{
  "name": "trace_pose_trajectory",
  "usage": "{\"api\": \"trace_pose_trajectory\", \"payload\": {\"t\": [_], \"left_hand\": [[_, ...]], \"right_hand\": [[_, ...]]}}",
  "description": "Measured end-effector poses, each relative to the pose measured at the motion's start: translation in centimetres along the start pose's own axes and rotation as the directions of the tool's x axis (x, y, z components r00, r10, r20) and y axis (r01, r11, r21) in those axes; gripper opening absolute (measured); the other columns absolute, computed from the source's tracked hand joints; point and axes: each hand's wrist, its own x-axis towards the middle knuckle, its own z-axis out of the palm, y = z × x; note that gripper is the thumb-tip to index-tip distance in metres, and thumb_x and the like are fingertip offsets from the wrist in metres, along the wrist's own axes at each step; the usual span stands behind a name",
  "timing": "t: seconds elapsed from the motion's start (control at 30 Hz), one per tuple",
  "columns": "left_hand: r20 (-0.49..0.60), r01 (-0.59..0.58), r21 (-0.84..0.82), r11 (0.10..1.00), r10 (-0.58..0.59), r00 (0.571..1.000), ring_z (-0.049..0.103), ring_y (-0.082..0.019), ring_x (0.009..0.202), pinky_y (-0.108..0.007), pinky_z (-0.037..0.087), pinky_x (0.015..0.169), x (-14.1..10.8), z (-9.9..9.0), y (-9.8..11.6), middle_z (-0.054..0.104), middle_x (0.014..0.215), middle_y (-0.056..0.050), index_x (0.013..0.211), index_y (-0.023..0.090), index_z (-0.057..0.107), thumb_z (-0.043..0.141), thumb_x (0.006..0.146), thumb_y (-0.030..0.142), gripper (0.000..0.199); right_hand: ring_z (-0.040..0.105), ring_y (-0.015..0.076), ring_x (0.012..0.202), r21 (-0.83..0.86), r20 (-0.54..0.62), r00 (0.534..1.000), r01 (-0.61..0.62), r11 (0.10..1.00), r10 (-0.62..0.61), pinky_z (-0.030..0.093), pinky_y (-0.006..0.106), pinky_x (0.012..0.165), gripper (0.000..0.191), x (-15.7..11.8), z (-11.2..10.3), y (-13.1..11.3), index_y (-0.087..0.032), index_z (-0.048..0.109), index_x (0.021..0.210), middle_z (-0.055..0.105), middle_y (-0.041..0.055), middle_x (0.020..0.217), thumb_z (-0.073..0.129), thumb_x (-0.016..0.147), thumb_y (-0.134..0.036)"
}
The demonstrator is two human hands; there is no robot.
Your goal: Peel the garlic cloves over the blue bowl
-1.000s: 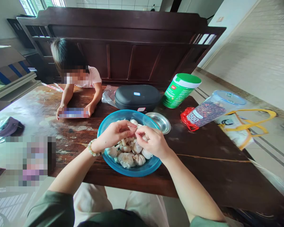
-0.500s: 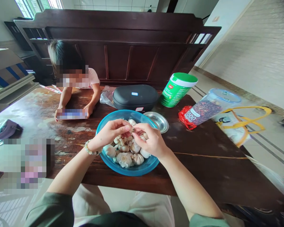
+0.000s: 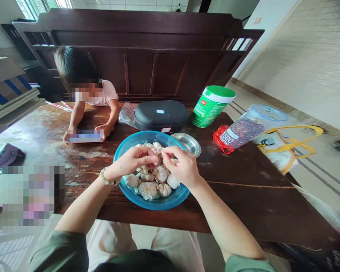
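A blue plastic bowl sits on the dark wooden table, holding several papery white garlic bulbs and loose cloves. My left hand, with a beaded bracelet on its wrist, and my right hand meet above the bowl. Their fingertips pinch a small garlic clove from either side. The hands hide part of the garlic beneath them.
A steel dish and a black zip case stand behind the bowl. A green-lidded canister and a clear jar of dark contents stand to the right. Across the table, a person holds a blurred device.
The whole view has drifted slightly left. My fingertips have shifted a little on the clove, and both hands remain above the bowl.
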Motion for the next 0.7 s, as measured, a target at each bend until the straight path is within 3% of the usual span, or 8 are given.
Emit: {"api": "trace_pose_trajectory", "payload": {"t": [0.1, 0.27, 0.37, 0.5, 0.7], "left_hand": [[-0.008, -0.007, -0.064, 0.998, 0.007, 1.0, 0.061, -0.013, 0.076, -0.025, 0.05, 0.072, -0.02, 0.09, 0.01, 0.066, 0.084, -0.006, 0.091, 0.011, 0.063, 0.065, 0.082, 0.038, 0.029], [-0.09, -0.08, -0.117, 0.99, 0.07, 0.993, 0.062, -0.012, 0.079, -0.025, 0.051, 0.076, -0.05, 0.25, -0.27, 0.064, 0.085, -0.003, 0.095, 0.012, 0.06, 0.072, 0.077, 0.032, 0.029], [-0.161, -0.129, 0.112, 0.985, 0.146, 0.976, 0.061, -0.012, 0.079, -0.024, 0.05, 0.074, 0.01, 0.39, -0.48, 0.065, 0.088, -0.004, 0.096, 0.013, 0.061, 0.07, 0.078, 0.034, 0.029], [-0.196, -0.156, 0.424, 0.892, 0.258, 0.946, 0.062, -0.013, 0.078, -0.024, 0.05, 0.075, 0.02, 0.52, -0.67, 0.068, 0.089, -0.004, 0.096, 0.015, 0.064, 0.065, 0.082, 0.035, 0.024], [-0.194, -0.187, 0.571, 0.799, 0.353, 0.915, 0.062, -0.013, 0.077, -0.025, 0.05, 0.074, -0.12, 0.63, -0.8, 0.069, 0.09, -0.005, 0.096, 0.016, 0.063, 0.063, 0.084, 0.036, 0.023]], "right_hand": [[0.066, 0.0127, 0.059, 0.019, 0.016, 0.998, -0.054, 0.998, 0.053, 0.052, 0.023, 0.055, 0.006, 0.0, 0.01, 0.11, -0.022, 0.06, 0.087, 0.071, -0.0005, 0.073, 0.056, 0.087, -0.017], [0.068, 0.0149, 0.063, 0.06, 0.075, 0.997, -0.015, 0.998, 0.01, 0.055, 0.027, 0.058, 0.011, 0.15, 0.01, 0.0, -0.022, 0.06, 0.089, 0.073, 0.0016, 0.079, 0.054, 0.085, -0.014], [0.069, 0.0155, 0.066, 0.092, 0.093, 0.996, -0.017, 0.996, 0.009, 0.057, 0.028, 0.062, 0.013, 0.18, -0.04, -0.14, -0.023, 0.061, 0.094, 0.074, 0.0021, 0.085, 0.053, 0.086, -0.016], [0.07, 0.0157, 0.072, 0.112, 0.103, 0.994, 0.014, 0.994, -0.025, 0.057, 0.028, 0.065, 0.012, 0.13, -0.12, -0.19, -0.023, 0.061, 0.094, 0.074, 0.0024, 0.089, 0.053, 0.088, -0.018], [0.068, 0.0148, 0.069, 0.089, 0.109, 0.993, 0.029, 0.996, -0.039, 0.055, 0.028, 0.064, 0.008, 0.17, -0.1, -0.16, -0.021, 0.062, 0.091, 0.073, 0.0024, 0.083, 0.054, 0.09, -0.019]]}}
